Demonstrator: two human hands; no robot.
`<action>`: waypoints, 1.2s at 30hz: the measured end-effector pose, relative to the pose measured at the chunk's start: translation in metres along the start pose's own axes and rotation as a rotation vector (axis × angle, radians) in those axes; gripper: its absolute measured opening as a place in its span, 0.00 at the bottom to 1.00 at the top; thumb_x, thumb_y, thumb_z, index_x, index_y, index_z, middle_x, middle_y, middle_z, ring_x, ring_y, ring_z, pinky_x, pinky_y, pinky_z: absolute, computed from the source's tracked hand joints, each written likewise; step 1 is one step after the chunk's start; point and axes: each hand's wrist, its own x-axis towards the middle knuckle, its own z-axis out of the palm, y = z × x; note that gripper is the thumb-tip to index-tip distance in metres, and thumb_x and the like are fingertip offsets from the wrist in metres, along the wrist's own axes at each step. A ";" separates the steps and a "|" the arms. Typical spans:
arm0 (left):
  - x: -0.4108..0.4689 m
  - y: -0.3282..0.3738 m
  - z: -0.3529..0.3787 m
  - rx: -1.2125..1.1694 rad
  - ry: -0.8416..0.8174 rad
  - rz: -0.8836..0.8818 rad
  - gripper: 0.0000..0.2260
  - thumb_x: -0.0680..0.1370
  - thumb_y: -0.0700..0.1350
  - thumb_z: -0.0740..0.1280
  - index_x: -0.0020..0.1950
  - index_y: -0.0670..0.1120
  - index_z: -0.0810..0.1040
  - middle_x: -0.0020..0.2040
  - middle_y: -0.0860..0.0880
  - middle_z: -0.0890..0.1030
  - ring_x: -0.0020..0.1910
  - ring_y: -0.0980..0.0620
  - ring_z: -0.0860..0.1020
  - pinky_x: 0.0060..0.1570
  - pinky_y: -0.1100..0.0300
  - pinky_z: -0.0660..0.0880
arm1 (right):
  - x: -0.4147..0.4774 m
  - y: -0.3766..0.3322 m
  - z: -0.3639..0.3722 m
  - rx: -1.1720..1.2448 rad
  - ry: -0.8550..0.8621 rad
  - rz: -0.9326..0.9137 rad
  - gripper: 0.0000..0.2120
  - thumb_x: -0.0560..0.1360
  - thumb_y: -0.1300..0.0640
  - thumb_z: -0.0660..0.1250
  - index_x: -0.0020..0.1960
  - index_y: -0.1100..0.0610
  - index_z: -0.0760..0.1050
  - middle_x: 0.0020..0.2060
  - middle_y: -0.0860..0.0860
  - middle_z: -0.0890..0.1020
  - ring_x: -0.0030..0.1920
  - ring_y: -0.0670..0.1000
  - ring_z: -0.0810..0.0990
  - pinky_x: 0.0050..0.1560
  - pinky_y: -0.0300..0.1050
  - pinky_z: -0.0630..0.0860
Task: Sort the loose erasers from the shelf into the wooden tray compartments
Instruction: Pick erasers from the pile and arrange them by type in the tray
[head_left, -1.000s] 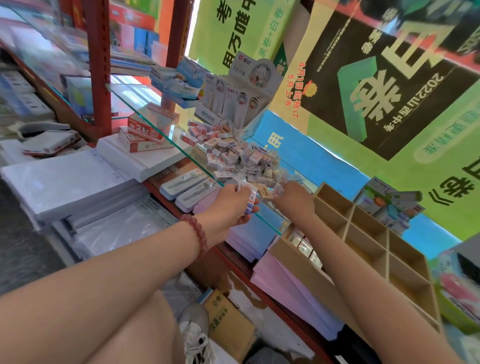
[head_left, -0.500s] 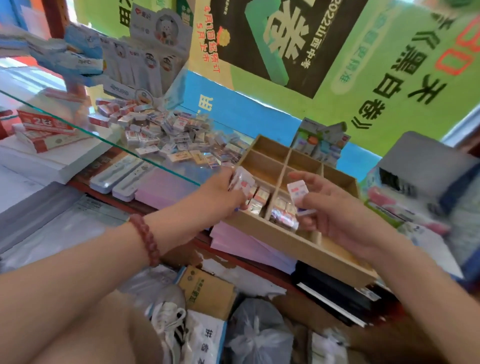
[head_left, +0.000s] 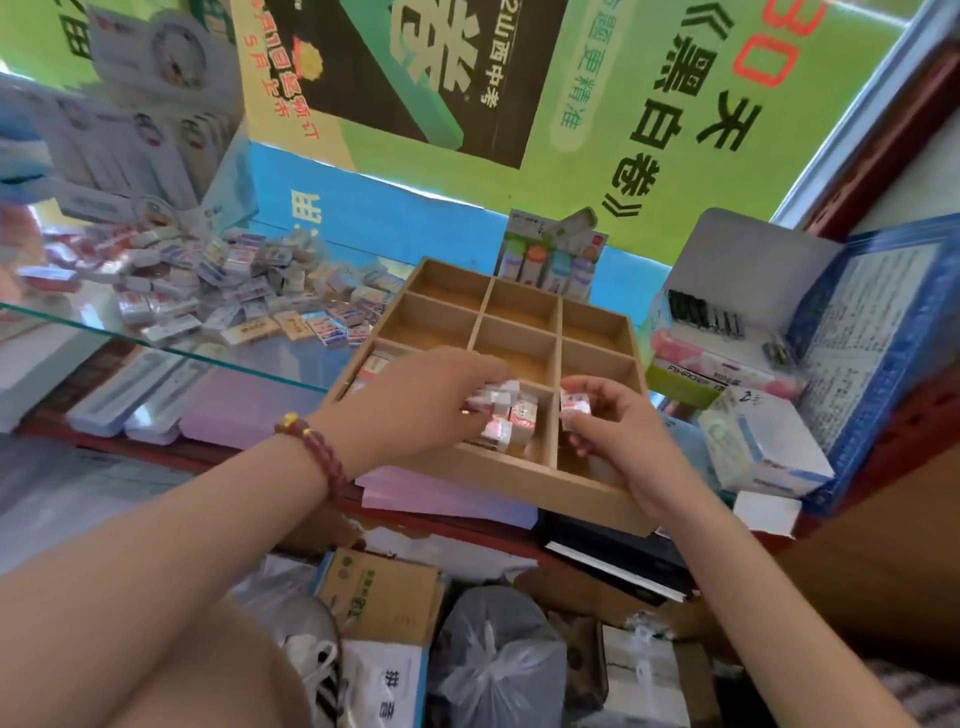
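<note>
A wooden tray (head_left: 514, 486) with several square compartments sits at the centre on pink paper stacks. My left hand (head_left: 415, 402) reaches over its near middle compartment and holds small white wrapped erasers (head_left: 491, 397) above several erasers (head_left: 514, 423) lying in that compartment. My right hand (head_left: 613, 431) hovers over the near right compartment and pinches one white eraser with a red label (head_left: 574, 405). More erasers show in the near left compartment (head_left: 374, 366). A loose heap of erasers (head_left: 244, 291) lies on the glass shelf (head_left: 156, 345) to the left.
Display boxes (head_left: 135, 140) stand behind the heap. A pack of correction tapes (head_left: 550, 260) leans behind the tray. Boxes and a blue-edged carton (head_left: 857, 353) crowd the right. Below the shelf lie a cardboard box (head_left: 384, 597) and plastic bags (head_left: 493, 660).
Both hands came from the heap on the glass shelf over to the tray with erasers and now sit low over its near compartments. The view swung right and down.
</note>
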 end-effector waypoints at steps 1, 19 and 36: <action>0.000 0.002 0.002 0.043 -0.043 0.029 0.12 0.77 0.44 0.63 0.61 0.51 0.74 0.56 0.53 0.78 0.55 0.52 0.75 0.50 0.58 0.71 | 0.000 0.001 0.000 -0.001 -0.007 -0.017 0.16 0.74 0.69 0.67 0.59 0.58 0.75 0.39 0.51 0.79 0.30 0.40 0.77 0.33 0.32 0.75; -0.009 -0.015 -0.001 -0.160 -0.019 -0.056 0.06 0.77 0.46 0.65 0.44 0.57 0.71 0.40 0.60 0.74 0.42 0.59 0.73 0.36 0.65 0.65 | -0.009 0.002 0.004 -0.107 -0.037 -0.362 0.06 0.75 0.52 0.63 0.46 0.52 0.78 0.27 0.44 0.76 0.25 0.43 0.70 0.27 0.36 0.68; -0.002 -0.023 -0.008 -0.097 -0.025 -0.268 0.15 0.75 0.44 0.68 0.35 0.52 0.64 0.35 0.54 0.68 0.37 0.53 0.68 0.33 0.58 0.60 | -0.031 -0.029 0.034 -0.775 -0.001 -0.537 0.13 0.80 0.54 0.60 0.63 0.51 0.73 0.52 0.46 0.79 0.45 0.43 0.76 0.45 0.37 0.73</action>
